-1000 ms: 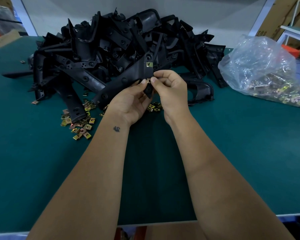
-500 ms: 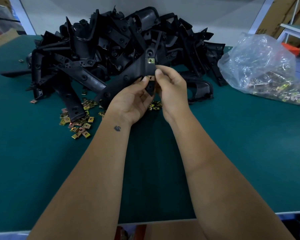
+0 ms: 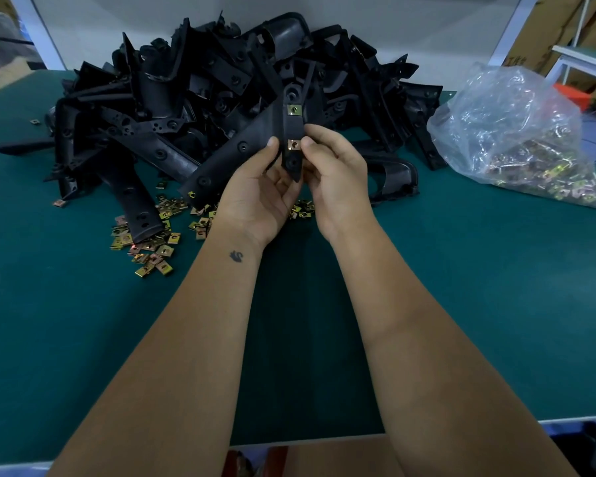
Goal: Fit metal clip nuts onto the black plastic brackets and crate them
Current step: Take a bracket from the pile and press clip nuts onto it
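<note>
Both hands hold one black plastic bracket (image 3: 292, 127) upright above the green table. My left hand (image 3: 260, 197) grips its left edge, thumb tip beside the lower clip. My right hand (image 3: 334, 180) pinches its right edge. Two brass clip nuts sit on the bracket: an upper one (image 3: 294, 109) and a lower one (image 3: 293, 144) between my thumbs. Behind lies a big pile of black brackets (image 3: 193, 98). Loose clip nuts (image 3: 152, 242) are scattered on the table left of my left wrist.
A clear plastic bag of clip nuts (image 3: 523, 142) lies at the right. The green table (image 3: 66, 321) has its front edge near the bottom. Cardboard boxes (image 3: 547, 32) and a white frame stand at the far right. No crate is in view.
The bracket has been raised and turned more upright. The lower clip nut, earlier at the bracket's edge under my fingertips, now sits on the bracket face between my thumbs.
</note>
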### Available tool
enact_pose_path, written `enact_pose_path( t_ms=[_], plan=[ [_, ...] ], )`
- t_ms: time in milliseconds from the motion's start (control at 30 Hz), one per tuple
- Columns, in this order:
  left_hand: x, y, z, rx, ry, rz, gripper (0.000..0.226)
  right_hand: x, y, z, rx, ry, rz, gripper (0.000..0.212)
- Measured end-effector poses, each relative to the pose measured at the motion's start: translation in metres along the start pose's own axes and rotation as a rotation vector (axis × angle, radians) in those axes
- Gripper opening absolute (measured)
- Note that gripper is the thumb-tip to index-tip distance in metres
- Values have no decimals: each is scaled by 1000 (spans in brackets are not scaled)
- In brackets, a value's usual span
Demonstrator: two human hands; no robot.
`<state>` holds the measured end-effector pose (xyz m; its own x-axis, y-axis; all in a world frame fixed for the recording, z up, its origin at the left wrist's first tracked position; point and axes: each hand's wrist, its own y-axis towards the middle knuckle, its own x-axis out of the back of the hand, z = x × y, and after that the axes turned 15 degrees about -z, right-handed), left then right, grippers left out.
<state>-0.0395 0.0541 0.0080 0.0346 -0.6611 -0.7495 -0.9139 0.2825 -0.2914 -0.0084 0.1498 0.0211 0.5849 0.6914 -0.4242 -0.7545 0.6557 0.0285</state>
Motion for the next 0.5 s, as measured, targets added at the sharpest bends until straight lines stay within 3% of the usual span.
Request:
enact_pose_path(
  t_ms=[300,500],
  plan=[
    [1,1,-6,19,21,-36,29,5,5,1,-53,81,-88,20],
    [-7,2,5,-73,78,-181,27,13,13,5,-73,101,-198,11]
  ],
)
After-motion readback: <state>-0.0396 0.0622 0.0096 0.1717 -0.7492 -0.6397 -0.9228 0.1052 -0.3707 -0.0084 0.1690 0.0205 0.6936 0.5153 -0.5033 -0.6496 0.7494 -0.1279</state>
